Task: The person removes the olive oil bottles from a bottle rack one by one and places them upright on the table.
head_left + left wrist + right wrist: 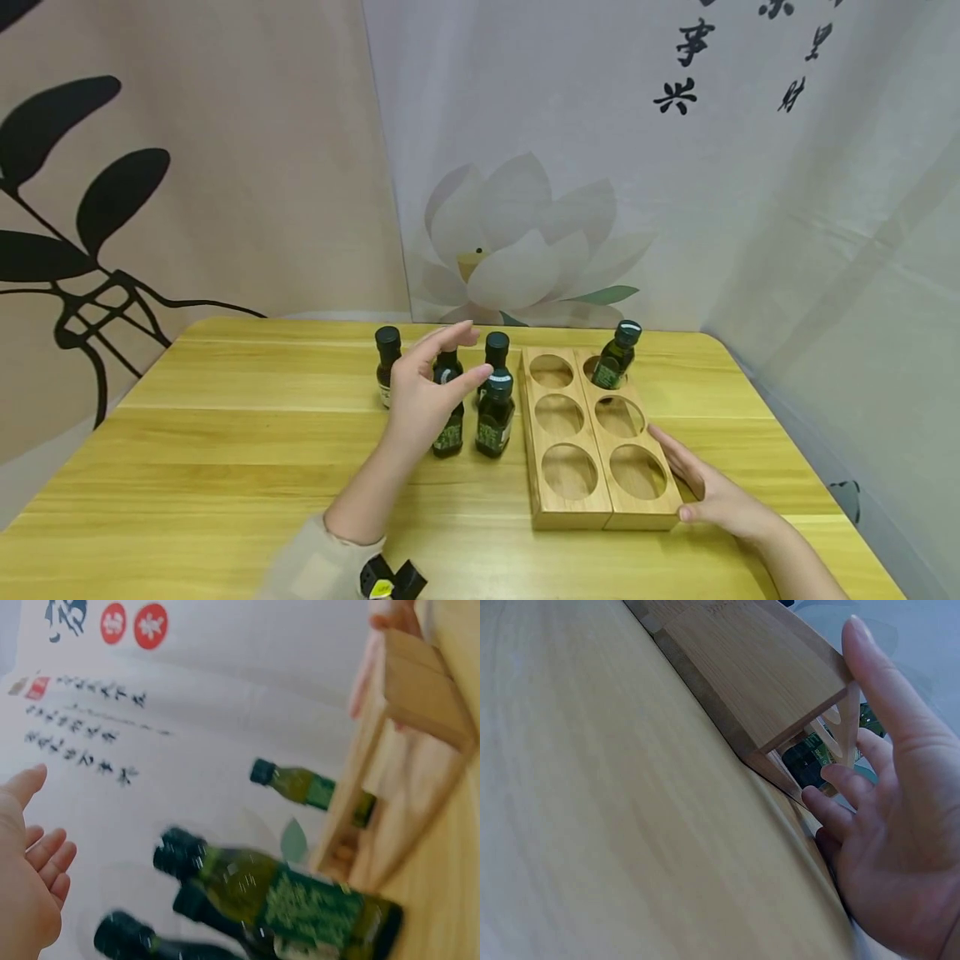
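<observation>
My left hand (423, 385) is raised over a group of small dark green bottles with black caps, its thumb and fingers apart and nothing between them. The nearest of these bottles (494, 421) stands upright by the rack; another bottle (448, 433) is partly behind the hand. A two-row wooden rack (572, 518) with round holes lies to the right. In its far right hole one green bottle (615, 357) leans to the right. Against the rack's right side rests my right hand (716, 496), its thumb at the near corner and fingers extended along the side.
At the group's left edge stands a bottle (387, 358) with a pale label, and another bottle (497, 350) is at the back. The wooden table (225, 467) ends against a hanging cloth (300, 167) behind and on the right.
</observation>
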Action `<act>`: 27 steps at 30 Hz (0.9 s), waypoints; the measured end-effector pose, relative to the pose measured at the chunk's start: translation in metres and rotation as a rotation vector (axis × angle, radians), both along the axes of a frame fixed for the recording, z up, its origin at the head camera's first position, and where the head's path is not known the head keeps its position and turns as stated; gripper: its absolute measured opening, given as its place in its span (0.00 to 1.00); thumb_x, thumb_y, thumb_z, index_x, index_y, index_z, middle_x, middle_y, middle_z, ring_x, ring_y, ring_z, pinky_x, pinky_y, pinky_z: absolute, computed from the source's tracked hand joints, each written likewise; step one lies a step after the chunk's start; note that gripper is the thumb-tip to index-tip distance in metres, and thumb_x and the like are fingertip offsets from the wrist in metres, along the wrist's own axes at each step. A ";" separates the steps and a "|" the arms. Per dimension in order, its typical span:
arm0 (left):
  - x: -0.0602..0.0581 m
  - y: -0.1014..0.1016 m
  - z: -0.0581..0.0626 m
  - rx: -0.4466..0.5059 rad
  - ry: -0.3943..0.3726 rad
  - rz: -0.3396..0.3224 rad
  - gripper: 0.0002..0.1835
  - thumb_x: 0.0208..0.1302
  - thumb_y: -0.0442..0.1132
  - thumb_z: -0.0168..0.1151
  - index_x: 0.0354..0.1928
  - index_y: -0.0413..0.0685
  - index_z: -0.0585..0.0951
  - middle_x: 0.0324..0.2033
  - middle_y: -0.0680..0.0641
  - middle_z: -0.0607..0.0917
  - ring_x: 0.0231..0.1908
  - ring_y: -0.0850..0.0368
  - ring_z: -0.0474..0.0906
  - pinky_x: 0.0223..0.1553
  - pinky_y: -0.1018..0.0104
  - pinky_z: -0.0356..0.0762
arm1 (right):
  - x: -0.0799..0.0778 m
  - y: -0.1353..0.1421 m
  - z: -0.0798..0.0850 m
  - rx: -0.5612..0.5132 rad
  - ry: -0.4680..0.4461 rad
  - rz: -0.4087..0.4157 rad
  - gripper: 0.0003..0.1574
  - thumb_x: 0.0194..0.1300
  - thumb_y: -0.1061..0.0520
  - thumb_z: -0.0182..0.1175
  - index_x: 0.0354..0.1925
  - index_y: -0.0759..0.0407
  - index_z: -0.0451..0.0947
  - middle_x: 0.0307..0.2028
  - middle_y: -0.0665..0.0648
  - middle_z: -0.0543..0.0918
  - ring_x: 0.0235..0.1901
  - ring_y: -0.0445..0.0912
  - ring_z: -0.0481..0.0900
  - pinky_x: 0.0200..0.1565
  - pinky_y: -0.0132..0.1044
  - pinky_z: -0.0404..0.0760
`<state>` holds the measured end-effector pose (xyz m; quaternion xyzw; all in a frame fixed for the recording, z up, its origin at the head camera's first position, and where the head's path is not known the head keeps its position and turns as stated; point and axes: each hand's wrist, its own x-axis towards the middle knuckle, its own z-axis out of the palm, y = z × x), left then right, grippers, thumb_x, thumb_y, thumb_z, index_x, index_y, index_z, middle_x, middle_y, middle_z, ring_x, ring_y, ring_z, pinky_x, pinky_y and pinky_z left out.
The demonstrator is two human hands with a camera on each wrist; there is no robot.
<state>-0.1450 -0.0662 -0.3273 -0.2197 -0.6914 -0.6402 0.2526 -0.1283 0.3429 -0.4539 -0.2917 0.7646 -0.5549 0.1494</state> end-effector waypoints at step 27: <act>-0.014 0.111 0.004 -0.036 -0.069 -0.180 0.30 0.54 0.41 0.73 0.61 0.49 0.76 0.53 0.57 0.80 0.52 0.64 0.74 0.52 0.59 0.71 | 0.000 0.000 0.001 0.015 0.039 0.004 0.55 0.65 0.41 0.61 0.76 0.50 0.40 0.75 0.54 0.41 0.68 0.32 0.49 0.59 0.22 0.52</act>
